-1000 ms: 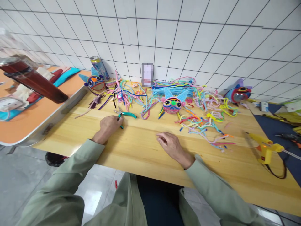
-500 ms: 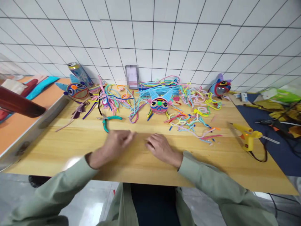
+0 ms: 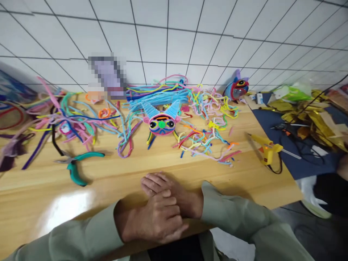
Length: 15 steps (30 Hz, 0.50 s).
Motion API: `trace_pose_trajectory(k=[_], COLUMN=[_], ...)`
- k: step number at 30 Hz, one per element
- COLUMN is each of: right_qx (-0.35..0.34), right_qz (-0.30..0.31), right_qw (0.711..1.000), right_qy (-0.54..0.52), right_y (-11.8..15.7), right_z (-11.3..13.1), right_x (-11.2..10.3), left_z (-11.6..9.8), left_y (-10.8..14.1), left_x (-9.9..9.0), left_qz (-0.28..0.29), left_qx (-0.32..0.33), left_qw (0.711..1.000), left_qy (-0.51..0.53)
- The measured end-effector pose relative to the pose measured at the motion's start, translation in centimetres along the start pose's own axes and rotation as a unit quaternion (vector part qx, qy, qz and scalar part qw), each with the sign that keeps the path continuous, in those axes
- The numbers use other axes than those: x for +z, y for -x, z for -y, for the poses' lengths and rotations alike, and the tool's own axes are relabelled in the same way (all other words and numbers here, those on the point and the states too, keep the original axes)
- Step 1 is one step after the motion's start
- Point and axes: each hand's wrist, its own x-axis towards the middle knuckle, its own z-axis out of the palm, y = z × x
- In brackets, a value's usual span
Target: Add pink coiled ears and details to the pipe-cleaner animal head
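My left hand (image 3: 160,219) is closed with its fingers curled, and it rests against my right hand near the table's front edge. Nothing shows in it. Partly behind it, my right hand (image 3: 174,191) lies on the wooden table (image 3: 114,188), fingers stretched out and holding nothing. Beyond them stands a pink-rimmed animal face (image 3: 162,124) with blue ears, a green nose and black eyes. Teal-handled pliers (image 3: 77,174) lie open to the left, apart from both hands.
Loose pipe cleaners (image 3: 201,139) and a blue bundle (image 3: 160,98) lie behind the hands. A yellow glue gun (image 3: 268,148) is at the right, near gold foil (image 3: 317,123). Another animal face (image 3: 237,88) stands by the wall. A blurred phone (image 3: 108,76) leans there.
The view has shifted, bringing the pliers and phone closer. My hands, apart before, have come together nearer the table's front edge. My right hand's fingers have straightened.
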Motion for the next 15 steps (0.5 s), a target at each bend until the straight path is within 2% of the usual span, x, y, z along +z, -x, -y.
trace_pose_trajectory(k=[2,8,15], right_qx=[-0.018,-0.024,-0.031], right_qz=[-0.002,-0.009,-0.011], right_qw=[0.999,0.999,0.998], right_qy=[0.037,0.030,0.048], right_y=[0.1,0.6,0.5], right_z=[0.1,0.1,-0.4], right_x=[-0.3,-0.2,-1.1], left_z=[-0.2,-0.5,-0.3], left_y=[-0.2,-0.2,0.1], left_x=[0.1,0.8,1.1], left_qz=[-0.004,-0.002,-0.013], left_qx=[-0.011,-0.024,0.030], left_qw=[1.000,1.000,0.998], left_qy=[0.012,-0.001,-0.058])
